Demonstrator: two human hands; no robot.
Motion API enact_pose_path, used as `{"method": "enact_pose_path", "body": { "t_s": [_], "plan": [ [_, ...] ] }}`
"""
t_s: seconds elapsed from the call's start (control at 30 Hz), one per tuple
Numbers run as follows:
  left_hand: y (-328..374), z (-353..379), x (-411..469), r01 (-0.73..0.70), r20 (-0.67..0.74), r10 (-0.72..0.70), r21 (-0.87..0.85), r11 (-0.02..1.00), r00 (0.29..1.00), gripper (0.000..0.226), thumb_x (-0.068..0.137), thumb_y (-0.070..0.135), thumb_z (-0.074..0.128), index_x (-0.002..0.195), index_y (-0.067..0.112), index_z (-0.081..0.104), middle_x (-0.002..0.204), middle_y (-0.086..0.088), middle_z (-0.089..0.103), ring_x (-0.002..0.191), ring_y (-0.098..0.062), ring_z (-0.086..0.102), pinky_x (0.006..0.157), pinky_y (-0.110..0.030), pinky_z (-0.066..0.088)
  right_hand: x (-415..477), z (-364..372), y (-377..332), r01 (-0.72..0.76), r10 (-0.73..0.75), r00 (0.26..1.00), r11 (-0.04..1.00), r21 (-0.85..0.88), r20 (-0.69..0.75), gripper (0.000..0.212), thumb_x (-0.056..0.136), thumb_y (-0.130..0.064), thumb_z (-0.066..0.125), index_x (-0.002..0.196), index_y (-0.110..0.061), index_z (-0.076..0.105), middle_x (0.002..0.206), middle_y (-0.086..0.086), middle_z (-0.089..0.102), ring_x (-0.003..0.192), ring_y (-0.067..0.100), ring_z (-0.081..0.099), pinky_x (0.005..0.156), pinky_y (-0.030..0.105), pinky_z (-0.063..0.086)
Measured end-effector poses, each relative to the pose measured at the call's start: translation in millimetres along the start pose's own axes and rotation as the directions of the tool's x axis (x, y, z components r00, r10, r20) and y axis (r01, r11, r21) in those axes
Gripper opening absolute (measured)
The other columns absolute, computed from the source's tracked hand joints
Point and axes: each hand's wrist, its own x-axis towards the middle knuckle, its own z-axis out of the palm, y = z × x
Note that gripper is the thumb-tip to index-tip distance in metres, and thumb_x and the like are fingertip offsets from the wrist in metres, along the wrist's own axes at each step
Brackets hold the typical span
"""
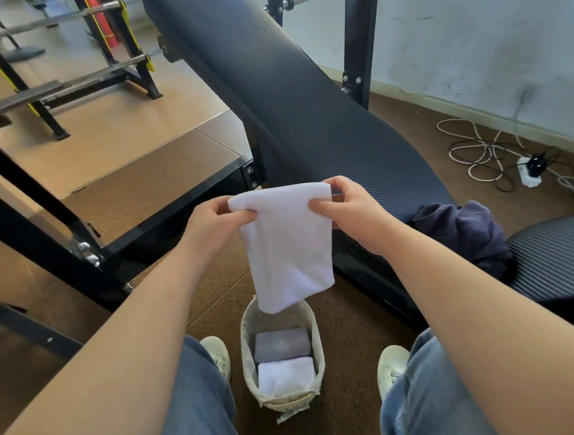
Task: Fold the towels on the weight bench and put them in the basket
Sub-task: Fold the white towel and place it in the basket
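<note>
Fingers of your left hand (pixel 215 223) and right hand (pixel 348 212) were clamped on the white towel (pixel 290 251) at its top corners; it looked light, soft, limp, so corner holds suited.

We see a pale, oval fabric basket (pixel 286 401) standing upright on the floor. Straight above it hangs a white towel (pixel 288 248), folded into a long strip, its top corners pinched by the left hand (pixel 214 223) and right hand (pixel 350 212), its lower edge over the basket's far rim. Inside the basket lie two folded squares side by side: a grey towel (pixel 281 344) at the far end, a second white one (pixel 286 377) at the near end. Right of the basket, a dark towel (pixel 462 234) lies crumpled on the black ribbed tabletop (pixel 268 81).
</note>
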Motion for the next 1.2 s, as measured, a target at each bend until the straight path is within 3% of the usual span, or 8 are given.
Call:
{"method": "enact_pose_path", "body": {
  "t_s": [0.13, 0.3, 0.4, 0.5, 0.63, 0.83, 0.97, 1.2],
  "plan": [
    [-1.9, 0.5, 0.5, -0.005, -0.007, 0.005, -0.012, 1.0, 1.0, 0.028, 0.095, 0.028, 0.07, 0.121, 0.03, 0.059, 0.117, 0.002, 0.067, 0.107, -0.017, 0.066, 0.093, -0.04, 0.057, -1.0, -0.2, 1.9, -0.028, 0.034, 0.998, 0.994, 0.107, -0.053, 0.032, 0.101, -0.032, 0.063, 0.127, -0.034, 0.044, 0.109, 0.009, 0.071, 0.096, 0.023, 0.074, 0.089, 0.05, 0.061],
    [-3.4, 0.8, -2.0, 0.054, -0.022, -0.056, -0.065, 0.996, 0.998, 0.045, 0.095, 0.029, 0.071, 0.129, 0.031, 0.041, 0.11, -0.009, 0.067, 0.098, -0.025, 0.07, 0.09, -0.049, 0.06, -5.3, 1.4, 1.8, 0.011, -0.015, 0.999, 0.996, 0.089, 0.04, 0.02, 0.107, -0.026, 0.052, 0.121, -0.037, 0.044, 0.099, 0.008, 0.072, 0.086, 0.023, 0.073, 0.086, 0.054, 0.061],
    [-5.7, -1.9, -2.6, 0.046, -0.044, -0.049, -0.07, 0.997, 0.998, 0.03, 0.097, 0.028, 0.067, 0.116, 0.034, 0.045, 0.11, -0.011, 0.068, 0.098, -0.029, 0.07, 0.088, -0.051, 0.06, -10.0, -0.6, -1.5, 0.035, -0.052, 0.983, 0.994, 0.1, 0.175, 0.036, 0.101, -0.011, 0.062, 0.124, -0.036, 0.048, 0.117, 0.009, 0.071, 0.103, 0.027, 0.073, 0.09, 0.047, 0.062],
    [-3.3, -1.8, -4.6, -0.01, -0.05, 0.007, -0.05, 0.999, 0.999, 0.007, 0.103, 0.026, 0.059, 0.105, 0.032, 0.057, 0.111, -0.005, 0.067, 0.102, -0.03, 0.067, 0.086, -0.048, 0.061, -10.8, 1.3, -1.2, 0.083, -0.087, 0.988, 0.996, 0.037, 0.129, 0.029, 0.101, -0.013, 0.062, 0.112, -0.04, 0.059, 0.115, 0.008, 0.071, 0.106, 0.032, 0.07, 0.092, 0.055, 0.059],
    [-0.5, -1.8, -6.2, -0.041, 0.018, 0.041, -0.03, 0.999, 0.999, 0.022, 0.103, 0.025, 0.057, 0.121, 0.031, 0.068, 0.126, 0.003, 0.062, 0.117, -0.024, 0.06, 0.098, -0.043, 0.056, -9.7, 3.6, -2.0, 0.083, -0.084, 0.995, 0.996, 0.028, 0.048, 0.021, 0.101, -0.022, 0.063, 0.11, -0.041, 0.064, 0.12, 0.005, 0.069, 0.103, 0.027, 0.071, 0.09, 0.051, 0.061],
    [4.3, 0.1, -12.7, -0.141, 0.138, 0.106, 0.281, 0.949, 0.985, 0.072, 0.083, 0.014, 0.082, 0.148, 0.019, 0.05, 0.161, 0.002, 0.033, 0.142, -0.025, 0.039, 0.116, -0.047, 0.04, -11.9, 2.7, -2.3, 0.066, -0.054, 0.994, 0.989, -0.131, 0.092, 0.066, 0.084, -0.006, 0.08, 0.135, -0.035, 0.051, 0.127, -0.001, 0.057, 0.109, 0.018, 0.063, 0.085, 0.028, 0.06],
    [0.5, 3.8, -13.4, -0.23, 0.137, 0.193, 0.351, 0.908, 0.972, 0.07, 0.083, 0.011, 0.082, 0.146, 0.015, 0.053, 0.156, 0.003, 0.041, 0.139, -0.017, 0.04, 0.106, -0.032, 0.039, -9.1, 0.4, 0.5, 0.084, -0.077, 0.996, 0.981, -0.173, 0.044, 0.062, 0.087, -0.004, 0.077, 0.137, -0.03, 0.054, 0.126, 0.0, 0.06, 0.108, 0.015, 0.062, 0.079, 0.02, 0.055],
    [-4.6, 7.4, -11.9, -0.261, 0.08, 0.25, 0.389, 0.883, 0.965, 0.05, 0.086, 0.018, 0.08, 0.133, 0.024, 0.063, 0.127, 0.002, 0.063, 0.112, -0.013, 0.053, 0.085, -0.025, 0.049, -7.2, -2.3, 3.9, 0.151, -0.145, 0.989, 0.952, -0.266, 0.043, 0.05, 0.094, -0.009, 0.07, 0.138, -0.029, 0.056, 0.129, -0.003, 0.06, 0.114, 0.017, 0.058, 0.087, 0.023, 0.054]
  ]
}}
